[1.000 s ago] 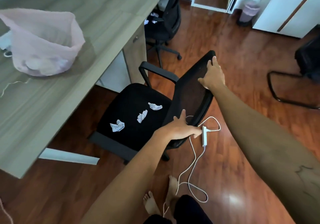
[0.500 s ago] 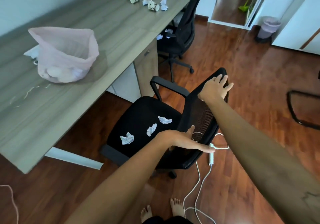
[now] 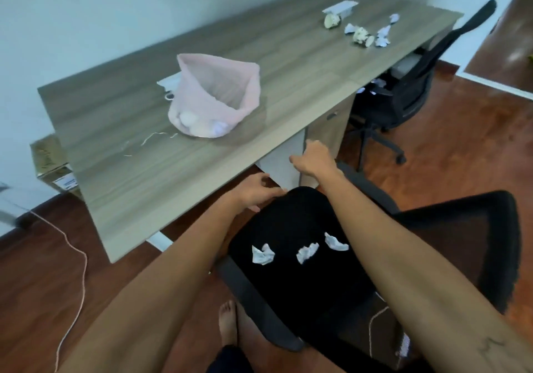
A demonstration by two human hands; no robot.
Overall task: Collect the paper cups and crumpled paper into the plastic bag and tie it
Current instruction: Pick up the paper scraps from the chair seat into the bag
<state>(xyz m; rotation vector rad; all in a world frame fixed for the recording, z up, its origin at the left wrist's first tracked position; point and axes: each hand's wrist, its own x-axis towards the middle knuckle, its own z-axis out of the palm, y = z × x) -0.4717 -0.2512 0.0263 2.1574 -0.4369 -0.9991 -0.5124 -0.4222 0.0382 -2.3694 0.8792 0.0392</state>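
An open pink plastic bag [image 3: 219, 95] stands on the wooden desk [image 3: 138, 176] with crumpled waste in its bottom. Three crumpled paper pieces lie on the black chair seat: one at the left [image 3: 262, 255], one in the middle [image 3: 307, 253], one at the right [image 3: 334, 242]. Two paper cups [image 3: 331, 20] [image 3: 362, 35] and more paper scraps [image 3: 383, 36] lie at the desk's far right end. My left hand [image 3: 255, 192] hovers over the seat's front edge near the desk, fingers loosely curled, holding nothing. My right hand [image 3: 315, 159] reaches forward beyond the seat, fingers relaxed, empty.
The black office chair [image 3: 450, 245] stands right in front of me, backrest at the right. A second black chair [image 3: 403, 92] is tucked under the desk's far end with paper on its seat. A thin cord [image 3: 78, 257] trails over the wood floor at the left, near a cardboard box [image 3: 50, 162].
Both hands have let go of the chair's backrest and moved forward over the seat toward the desk. The view has swung left and closer to the desk.
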